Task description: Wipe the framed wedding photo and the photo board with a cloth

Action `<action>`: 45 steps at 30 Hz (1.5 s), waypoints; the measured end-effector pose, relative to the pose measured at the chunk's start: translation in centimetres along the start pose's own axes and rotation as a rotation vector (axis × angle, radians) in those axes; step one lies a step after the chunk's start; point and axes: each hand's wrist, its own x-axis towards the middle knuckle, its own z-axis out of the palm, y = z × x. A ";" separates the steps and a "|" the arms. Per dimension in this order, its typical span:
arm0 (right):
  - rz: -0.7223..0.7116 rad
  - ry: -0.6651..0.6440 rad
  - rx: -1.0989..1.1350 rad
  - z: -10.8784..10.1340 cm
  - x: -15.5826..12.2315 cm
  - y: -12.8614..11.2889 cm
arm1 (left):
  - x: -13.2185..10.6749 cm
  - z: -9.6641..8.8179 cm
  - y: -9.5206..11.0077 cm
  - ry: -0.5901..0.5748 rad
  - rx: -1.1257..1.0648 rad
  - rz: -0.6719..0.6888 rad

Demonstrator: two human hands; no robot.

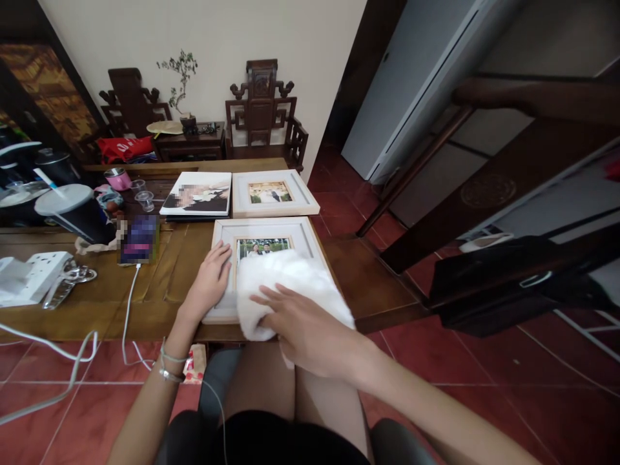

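Observation:
A white-framed picture (pixel 220 258) lies flat at the table's front edge, with a photo of two people in its middle. My left hand (pixel 209 279) holds the frame's left side, its fingers over the rim. A folded white cloth (pixel 290 274) covers the lower right of the frame and part of the photo. My right hand (pixel 300 323) grips the cloth and presses it down on the frame, the thumb and part of the fingers hidden in its folds.
Behind lie a second framed photo (pixel 305 200) and a photo album (pixel 194 194). To the left are a phone (pixel 139 240) on a cable, a lidded cup (pixel 72 206), a power strip (pixel 43 278) and a clear hair claw (pixel 65 281). A wooden chair (pixel 411 239) stands right.

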 end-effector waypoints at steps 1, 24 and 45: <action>0.051 0.004 -0.011 -0.3 -1.3 0.5 | 0.0 0.0 0.0 0.000 0.005 0.001; 0.052 0.247 -0.430 -4.2 8.2 5.3 | 0.1 0.2 0.1 0.046 -0.108 0.024; 0.177 0.211 -0.542 0.0 12.8 11.7 | 0.1 0.5 -0.3 0.033 -0.107 0.027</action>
